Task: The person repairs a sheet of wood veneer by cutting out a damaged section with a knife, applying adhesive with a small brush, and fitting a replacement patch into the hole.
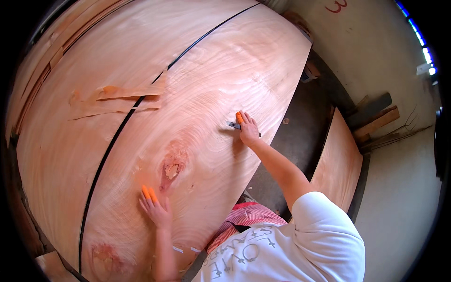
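Note:
A wide sheet of pale wood veneer with curving grain lies before me. My left hand rests on it with fingers stretched out, orange covers on two of them. Just beyond those fingertips is a reddish knot with a pale broken patch at its centre. Farther right, my right hand is closed around a slim knife. Its flat grey end points left, low over the veneer, and its dark other end shows below the palm. Orange covers a finger of this hand too.
A black line runs between this sheet and another at left. Torn veneer strips lie across it. A second knot shows at lower left. Right of the sheet are dark floor, a leaning panel, wood offcuts and a wall.

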`<state>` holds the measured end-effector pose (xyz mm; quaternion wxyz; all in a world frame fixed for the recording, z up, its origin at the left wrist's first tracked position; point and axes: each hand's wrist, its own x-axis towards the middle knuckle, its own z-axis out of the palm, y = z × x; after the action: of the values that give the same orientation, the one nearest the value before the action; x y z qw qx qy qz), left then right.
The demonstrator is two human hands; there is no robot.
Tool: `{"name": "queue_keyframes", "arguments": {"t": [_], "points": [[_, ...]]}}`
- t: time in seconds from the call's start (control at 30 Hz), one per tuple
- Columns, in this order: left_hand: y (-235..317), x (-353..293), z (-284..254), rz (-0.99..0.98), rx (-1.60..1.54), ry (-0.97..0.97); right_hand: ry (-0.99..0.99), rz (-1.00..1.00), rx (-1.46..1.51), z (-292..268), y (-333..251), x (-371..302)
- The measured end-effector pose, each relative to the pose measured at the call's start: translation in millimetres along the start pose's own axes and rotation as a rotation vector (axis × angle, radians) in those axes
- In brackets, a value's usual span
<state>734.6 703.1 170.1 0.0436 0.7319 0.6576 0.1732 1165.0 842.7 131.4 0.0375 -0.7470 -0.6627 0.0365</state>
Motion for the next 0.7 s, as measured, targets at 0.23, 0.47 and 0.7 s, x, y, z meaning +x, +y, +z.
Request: {"name": "queue_keyframes", "arguments": {"t": [0.23,0.47,0.7], "points": [[19.5,-73.7,20.6,-0.241,0.312,-0.154,0.072,-0.058,0.043,-0.5,17.0,-1.8],[30.3,-79.5,27.2,-0.303,0.319,-0.163,0.056,-0.110,0.041,13.7,30.6,1.7],[65.4,-90.2,29.9,-0.285,0.244,-0.247,-0.145,-0.047,-0.149,-4.5,75.6,-18.6]]}}
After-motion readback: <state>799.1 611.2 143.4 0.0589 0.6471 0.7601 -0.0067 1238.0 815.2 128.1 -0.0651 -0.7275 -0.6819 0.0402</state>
